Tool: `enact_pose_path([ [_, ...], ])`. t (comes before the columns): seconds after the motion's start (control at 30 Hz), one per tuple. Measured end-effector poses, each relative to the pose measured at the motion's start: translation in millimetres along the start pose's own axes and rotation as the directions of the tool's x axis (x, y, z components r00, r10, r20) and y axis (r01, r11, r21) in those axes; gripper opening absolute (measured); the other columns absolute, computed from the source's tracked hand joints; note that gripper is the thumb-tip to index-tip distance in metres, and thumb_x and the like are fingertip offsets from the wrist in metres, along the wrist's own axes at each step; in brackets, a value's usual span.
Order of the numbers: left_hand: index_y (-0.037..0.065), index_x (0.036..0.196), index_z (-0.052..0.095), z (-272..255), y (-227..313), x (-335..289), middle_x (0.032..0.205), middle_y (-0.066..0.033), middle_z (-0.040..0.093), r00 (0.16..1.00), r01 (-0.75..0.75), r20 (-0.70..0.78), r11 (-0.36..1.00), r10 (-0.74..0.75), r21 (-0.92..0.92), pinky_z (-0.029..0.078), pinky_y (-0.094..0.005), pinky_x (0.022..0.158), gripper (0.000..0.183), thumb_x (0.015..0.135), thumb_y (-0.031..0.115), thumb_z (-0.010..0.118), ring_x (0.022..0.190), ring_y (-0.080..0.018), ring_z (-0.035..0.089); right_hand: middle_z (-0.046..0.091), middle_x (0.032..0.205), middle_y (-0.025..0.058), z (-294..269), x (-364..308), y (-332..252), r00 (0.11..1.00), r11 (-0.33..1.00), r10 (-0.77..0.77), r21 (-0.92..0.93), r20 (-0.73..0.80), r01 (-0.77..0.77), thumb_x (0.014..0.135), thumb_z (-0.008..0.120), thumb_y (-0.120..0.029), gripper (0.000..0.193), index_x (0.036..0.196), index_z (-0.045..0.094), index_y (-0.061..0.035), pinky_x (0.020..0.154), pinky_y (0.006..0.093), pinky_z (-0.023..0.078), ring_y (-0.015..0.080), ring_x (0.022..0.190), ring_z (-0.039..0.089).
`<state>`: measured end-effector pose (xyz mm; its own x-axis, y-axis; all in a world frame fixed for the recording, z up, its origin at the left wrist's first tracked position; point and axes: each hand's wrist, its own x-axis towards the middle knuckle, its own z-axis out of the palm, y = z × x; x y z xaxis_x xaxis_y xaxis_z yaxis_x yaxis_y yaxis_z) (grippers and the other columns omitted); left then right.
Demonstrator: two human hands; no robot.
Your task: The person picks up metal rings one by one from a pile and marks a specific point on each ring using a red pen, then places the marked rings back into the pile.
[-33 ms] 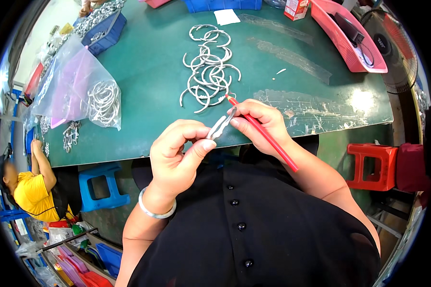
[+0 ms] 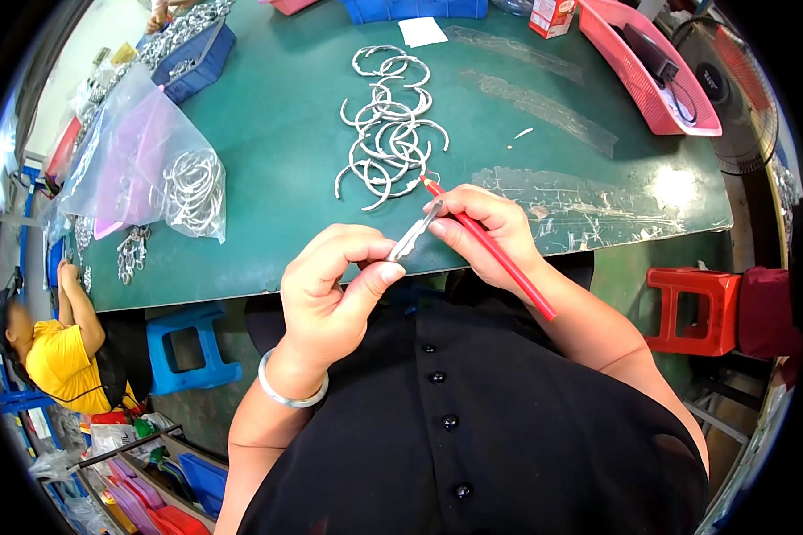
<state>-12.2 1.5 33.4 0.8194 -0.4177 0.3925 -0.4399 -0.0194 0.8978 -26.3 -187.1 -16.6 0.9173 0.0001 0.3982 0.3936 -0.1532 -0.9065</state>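
Between my two hands, over the table's near edge, is a silver bangle (image 2: 409, 241) with a wavy edge, seen nearly edge-on. My left hand (image 2: 335, 276) pinches its lower end between thumb and forefinger. Its upper end sits at the thumb and fingertips of my right hand (image 2: 486, 227). That same hand also holds a red pencil (image 2: 500, 254), slanting with its tip up and left. Just beyond the pencil tip lies a loose row of open silver bangles (image 2: 388, 111), several overlapping.
The green table (image 2: 285, 134) carries a clear bag (image 2: 192, 192) of bangles at left and a blue bin (image 2: 196, 62) of metal pieces behind it. A pink basket (image 2: 687, 116) stands far right. A person in yellow (image 2: 67, 366) sits left, near a blue stool (image 2: 192, 348).
The bangle has turned slightly, so the gap between its sides looks narrower. My left hand has shifted a tiny bit; the right hand and pencil stay put.
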Motion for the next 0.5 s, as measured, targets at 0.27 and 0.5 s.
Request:
enact_pose_path([
  [0.27, 0.003, 0.078, 0.060, -2.2, -3.0, 10.1, 0.076, -0.0069, 0.058, 0.844, -0.536, 0.267, 0.725, 0.465, 0.433, 0.045, -0.0283, 0.055, 0.024, 0.055, 0.000, 0.065, 0.062, -0.0206, 0.054, 0.056, 0.076, 0.0046, -1.3, 3.8, 0.5, 0.998, 0.999, -0.034, -0.004, -0.051, 0.034, 0.075, 0.061, 0.001, 0.015, 0.089, 0.061, -0.0023, 0.059, 0.0207, 0.041, 0.0089, 0.066, 0.051],
  [0.5, 0.004, 0.080, 0.061, -2.6, -9.8, 0.3, 0.082, -0.0067, 0.054, 0.780, -0.624, 0.374, 0.580, 0.501, 0.524, 0.043, -0.0272, 0.050, 0.025, 0.055, 0.004, 0.062, 0.058, -0.0179, 0.052, 0.057, 0.075, 0.0043, -2.4, 3.4, 0.3, 0.995, 0.997, -0.067, 0.036, -0.072, 0.069, 0.074, 0.061, 0.005, 0.018, 0.090, 0.062, -0.0037, 0.059, 0.0201, 0.041, 0.0086, 0.067, 0.051],
])
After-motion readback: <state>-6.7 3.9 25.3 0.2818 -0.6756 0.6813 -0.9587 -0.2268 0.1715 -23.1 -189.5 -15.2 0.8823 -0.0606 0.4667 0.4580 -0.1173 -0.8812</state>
